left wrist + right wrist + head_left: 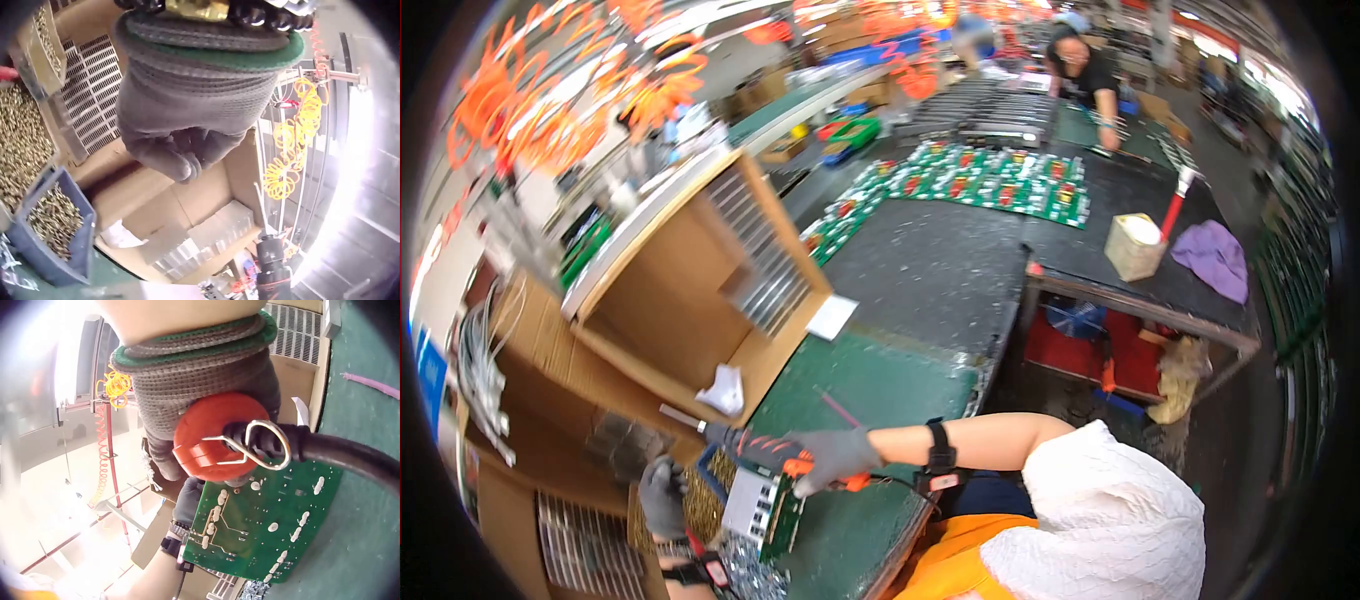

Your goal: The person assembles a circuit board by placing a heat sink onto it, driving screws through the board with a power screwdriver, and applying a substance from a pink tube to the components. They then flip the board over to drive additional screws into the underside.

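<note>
My right hand [840, 455], in a grey glove, grips a corded electric screwdriver [762, 450] whose bit points left toward the cardboard boxes. In the right wrist view, the tool's red end cap [219, 437] carries a wire hook and black cable. Just below this hand lies a green circuit board [262, 534], with a pale plate [748, 503] on it in the head view. My left hand [663, 498] is beside the brass screws, its fingers curled and fingertips drawn together with the thumb [187, 165]; nothing shows between them. A blue bin [84, 250] of screws sits nearby.
An open cardboard box [660, 310] with slotted grids stands on the left. A pile of silvery small parts [750, 570] lies by the board. Rows of circuit boards [990, 180] cover the bench farther off. Another person [1090, 85] works beyond; a purple cloth [1212, 258] lies right.
</note>
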Demonstrator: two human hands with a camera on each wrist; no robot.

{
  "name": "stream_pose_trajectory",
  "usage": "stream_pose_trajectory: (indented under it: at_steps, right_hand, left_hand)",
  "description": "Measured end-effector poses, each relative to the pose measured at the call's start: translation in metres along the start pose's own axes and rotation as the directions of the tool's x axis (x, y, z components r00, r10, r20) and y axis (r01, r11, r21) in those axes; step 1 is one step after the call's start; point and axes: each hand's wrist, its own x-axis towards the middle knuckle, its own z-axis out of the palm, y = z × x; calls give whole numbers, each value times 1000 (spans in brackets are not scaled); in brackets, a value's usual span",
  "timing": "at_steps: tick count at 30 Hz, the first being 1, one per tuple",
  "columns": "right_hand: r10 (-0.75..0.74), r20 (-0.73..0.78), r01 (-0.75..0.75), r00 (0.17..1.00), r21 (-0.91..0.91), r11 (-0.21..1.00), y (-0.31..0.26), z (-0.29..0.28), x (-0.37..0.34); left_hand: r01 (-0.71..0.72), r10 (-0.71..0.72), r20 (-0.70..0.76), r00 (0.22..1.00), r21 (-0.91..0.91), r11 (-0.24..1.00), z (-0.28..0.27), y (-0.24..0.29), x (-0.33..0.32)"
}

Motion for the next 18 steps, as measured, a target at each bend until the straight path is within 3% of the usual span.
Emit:
stream_pose_trajectory:
  at_steps: [4, 6, 7, 9, 14, 17, 18]
  right_hand:
    - [-74, -59, 68, 996, -89, 994, 0, -1, 3]
    - [-40, 17, 42, 999, -90, 995, -1, -1, 3]
    - [-43, -3, 43, 999, -87, 995, 6, -1, 9]
    - [-197, -19, 179, 980, -347, 921, 15, -2, 20]
    - [-95, 10, 94, 995, -292, 952, 5, -2, 11]
    - [-121, 10, 118, 993, -288, 950, 21, -3, 28]
    - [-117, 15, 116, 993, -303, 946, 10, -3, 17]
  left_hand:
    - [-76, 77, 31, 997, -40, 996, 13, 4, 12]
    - [46, -4, 174, 985, -240, 970, 16, 7, 20]
    - [50, -3, 194, 981, -240, 970, 25, 13, 22]
    - [-24, 76, 209, 975, -241, 970, 42, 23, 22]
    - [6, 54, 120, 991, -448, 894, 50, 27, 33]
    - [57, -20, 131, 991, -289, 956, 59, 46, 26]
    - [96, -59, 120, 991, -328, 940, 46, 38, 35]
